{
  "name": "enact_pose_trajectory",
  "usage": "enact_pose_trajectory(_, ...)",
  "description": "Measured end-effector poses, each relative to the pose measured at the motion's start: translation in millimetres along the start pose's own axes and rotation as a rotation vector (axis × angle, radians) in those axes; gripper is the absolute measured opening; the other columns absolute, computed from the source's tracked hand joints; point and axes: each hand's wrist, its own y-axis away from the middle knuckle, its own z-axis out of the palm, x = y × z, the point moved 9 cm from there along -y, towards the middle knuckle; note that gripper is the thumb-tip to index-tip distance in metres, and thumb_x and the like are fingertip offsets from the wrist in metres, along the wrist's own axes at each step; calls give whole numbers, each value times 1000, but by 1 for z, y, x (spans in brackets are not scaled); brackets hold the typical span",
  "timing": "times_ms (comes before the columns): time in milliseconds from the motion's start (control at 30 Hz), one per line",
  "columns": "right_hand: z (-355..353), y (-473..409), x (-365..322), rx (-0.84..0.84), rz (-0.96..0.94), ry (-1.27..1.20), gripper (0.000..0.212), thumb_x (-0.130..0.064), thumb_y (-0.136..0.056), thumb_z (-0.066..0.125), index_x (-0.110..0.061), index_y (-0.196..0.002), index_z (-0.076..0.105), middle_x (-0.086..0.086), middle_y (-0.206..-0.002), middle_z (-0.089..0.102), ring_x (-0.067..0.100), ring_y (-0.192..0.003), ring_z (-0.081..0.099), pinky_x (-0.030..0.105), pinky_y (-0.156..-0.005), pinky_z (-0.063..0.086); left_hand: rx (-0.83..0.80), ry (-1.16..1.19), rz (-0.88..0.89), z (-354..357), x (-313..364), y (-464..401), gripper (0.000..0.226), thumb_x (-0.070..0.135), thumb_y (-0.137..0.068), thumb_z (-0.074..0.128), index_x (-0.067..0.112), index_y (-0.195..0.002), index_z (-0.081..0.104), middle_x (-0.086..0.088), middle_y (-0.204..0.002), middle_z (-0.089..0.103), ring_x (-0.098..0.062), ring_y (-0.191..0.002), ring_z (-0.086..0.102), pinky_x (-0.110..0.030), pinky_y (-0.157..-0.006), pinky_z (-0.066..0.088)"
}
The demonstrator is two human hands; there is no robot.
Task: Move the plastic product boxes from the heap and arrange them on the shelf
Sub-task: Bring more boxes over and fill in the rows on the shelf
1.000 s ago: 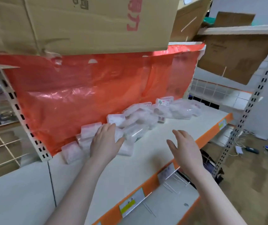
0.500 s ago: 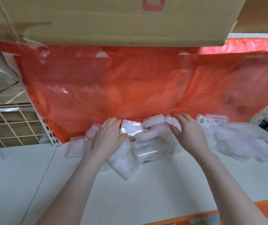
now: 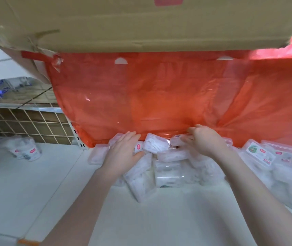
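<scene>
Translucent plastic product boxes lie in a loose heap on the white shelf, tight against the red plastic sheet that hangs behind them.

Head view: both hands reach into the back of the heap. The left hand lies palm down on the boxes with its fingers straight; it presses rather than grips, probably to steady the pile. The right hand rests on the boxes near the sheet, fingers slightly bent; whether it pinches one box cannot be told. More labelled boxes lie at the right. A cardboard carton overhangs the bay, so access is low and frontal. Round tubs stand in the neighbouring bay at the left. Arranging appears barely begun.
</scene>
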Motion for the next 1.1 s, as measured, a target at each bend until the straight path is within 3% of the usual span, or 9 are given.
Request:
enact_pose_trajectory(133, 2, -4, -1, -16, -2, -3, 33, -39, -93, 49, -8, -99, 58, 10, -95, 51, 31, -101, 53, 35, -78, 38, -91, -23, 110, 10, 10, -6, 62, 41, -91, 55, 28, -146, 30, 11, -154, 24, -6, -143, 14, -29, -111, 21)
enact_pose_trajectory(267, 5, -3, 1, -23, -14, -7, 34, -38, -91, 52, -10, -106, 62, 8, -99, 50, 29, -103, 51, 35, -84, 40, -143, -44, 217, 16, 21, -16, 62, 38, -91, 56, 28, -147, 29, 12, -155, 23, -4, -143, 13, -30, -110, 25)
enact_pose_trajectory(467, 4, 1, 6, 15, -36, -41, 34, -35, -90, 55, -13, -114, 64, 7, -101, 53, 27, -102, 52, 34, -82, 41, -233, -81, 324, 30, 36, -35, 63, 30, -89, 59, 27, -146, 31, 9, -154, 25, -8, -142, 18, -23, -111, 17)
enact_pose_trajectory(567, 3, 4, 9, 29, -39, -61, 34, -35, -88, 58, -16, -116, 63, 6, -108, 55, 26, -103, 54, 34, -82, 41, -308, -110, 316, 37, 38, -42, 67, 34, -86, 61, 24, -145, 34, 6, -153, 29, -13, -141, 23, -32, -112, 24)
enact_pose_trajectory(700, 5, 4, 10, 2, -47, -90, 40, -35, -86, 62, -18, -122, 57, 1, -120, 58, 23, -108, 55, 28, -77, 36, -384, -180, 319, 43, 40, -52, 63, 35, -84, 62, 22, -141, 39, 4, -141, 43, -18, -129, 39, -38, -101, 38)
enact_pose_trajectory(867, 5, -1, 13, -36, -44, -131, 39, -35, -81, 67, -18, -115, 58, 0, -113, 60, 20, -103, 55, 24, -71, 31, -419, -189, 299, 46, 41, -61, 61, 41, -78, 68, 19, -130, 48, 0, -119, 49, -20, -112, 46, -40, -87, 45)
enact_pose_trajectory(1100, 12, -6, 6, -103, -58, -111, 53, -35, -73, 69, -13, -120, 57, 2, -102, 44, 20, -101, 45, 31, -85, 41, -400, -154, 234, 46, 35, -61, 63, 47, -69, 72, 19, -122, 53, 2, -110, 48, -18, -103, 44, -39, -85, 45)
